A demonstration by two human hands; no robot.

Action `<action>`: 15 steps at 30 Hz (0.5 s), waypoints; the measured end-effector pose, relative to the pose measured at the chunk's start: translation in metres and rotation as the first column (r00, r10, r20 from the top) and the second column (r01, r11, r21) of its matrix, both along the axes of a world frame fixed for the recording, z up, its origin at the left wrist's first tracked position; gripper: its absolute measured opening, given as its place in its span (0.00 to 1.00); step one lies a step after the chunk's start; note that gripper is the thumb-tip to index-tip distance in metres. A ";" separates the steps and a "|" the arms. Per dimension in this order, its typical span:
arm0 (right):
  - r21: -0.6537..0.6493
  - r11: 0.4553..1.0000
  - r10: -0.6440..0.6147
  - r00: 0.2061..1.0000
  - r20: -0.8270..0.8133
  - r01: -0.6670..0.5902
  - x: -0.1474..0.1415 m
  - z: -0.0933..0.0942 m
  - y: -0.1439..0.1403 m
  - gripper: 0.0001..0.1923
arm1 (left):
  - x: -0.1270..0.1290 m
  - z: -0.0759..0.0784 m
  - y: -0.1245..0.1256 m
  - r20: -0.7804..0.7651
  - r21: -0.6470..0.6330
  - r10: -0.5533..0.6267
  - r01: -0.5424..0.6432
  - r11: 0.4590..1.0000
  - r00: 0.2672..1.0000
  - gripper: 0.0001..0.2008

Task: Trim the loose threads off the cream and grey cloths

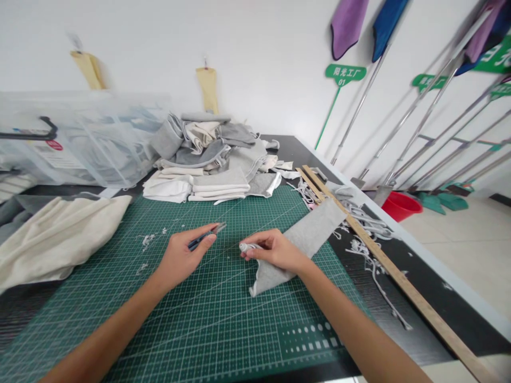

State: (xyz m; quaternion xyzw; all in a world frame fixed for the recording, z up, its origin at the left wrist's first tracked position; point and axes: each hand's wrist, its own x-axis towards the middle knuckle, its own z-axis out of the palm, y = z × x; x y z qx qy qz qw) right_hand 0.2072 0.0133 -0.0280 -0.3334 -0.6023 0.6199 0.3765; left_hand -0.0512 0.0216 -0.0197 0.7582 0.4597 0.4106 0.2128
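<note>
My left hand (181, 257) grips a small pair of thread snips (207, 234), blades pointing right toward the other hand. My right hand (275, 249) pinches the folded corner of a long grey cloth strip (309, 234) that trails back and to the right across the green cutting mat (191, 314). Both hands hover just over the mat's middle, a short gap between the snip tips and the pinched cloth corner.
A pile of folded grey and cream cloths (211, 157) sits at the mat's far edge. A cream cloth bag (56, 236) lies left. A clear plastic bin (80, 135) stands back left. A wooden ruler (383, 263) and cloth trimmings (367, 247) lie right, near the table edge.
</note>
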 end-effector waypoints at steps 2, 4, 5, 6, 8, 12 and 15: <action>0.048 0.998 -0.049 0.996 0.070 0.045 -0.002 -0.001 -0.001 0.17 | 0.002 0.000 -0.002 -0.012 -0.018 -0.053 0.053 0.998 0.999 0.17; 0.093 0.992 -0.095 0.989 0.117 0.084 -0.004 -0.003 -0.001 0.16 | 0.005 0.002 -0.006 -0.023 -0.050 -0.112 0.111 0.993 0.993 0.16; 0.108 0.989 -0.114 0.985 0.127 0.100 -0.005 -0.003 -0.002 0.15 | 0.007 0.003 -0.007 -0.023 -0.067 -0.140 0.138 0.988 0.990 0.16; 0.117 0.987 -0.129 0.983 0.131 0.114 -0.005 -0.004 -0.002 0.15 | 0.008 0.004 -0.009 -0.020 -0.083 -0.162 0.160 0.984 0.987 0.15; 0.120 0.985 -0.142 0.980 0.137 0.126 -0.006 -0.004 -0.003 0.15 | 0.010 0.006 -0.011 -0.003 -0.110 -0.191 0.190 0.976 0.982 0.14; 0.129 0.987 -0.121 0.978 0.170 0.100 -0.006 -0.002 -0.004 0.15 | 0.011 0.007 -0.010 0.039 -0.156 -0.216 0.219 0.963 0.976 0.14; 0.127 0.991 -0.067 0.983 0.172 0.046 -0.004 0.000 -0.005 0.14 | 0.011 0.004 -0.011 0.063 -0.185 -0.246 0.254 0.949 0.967 0.14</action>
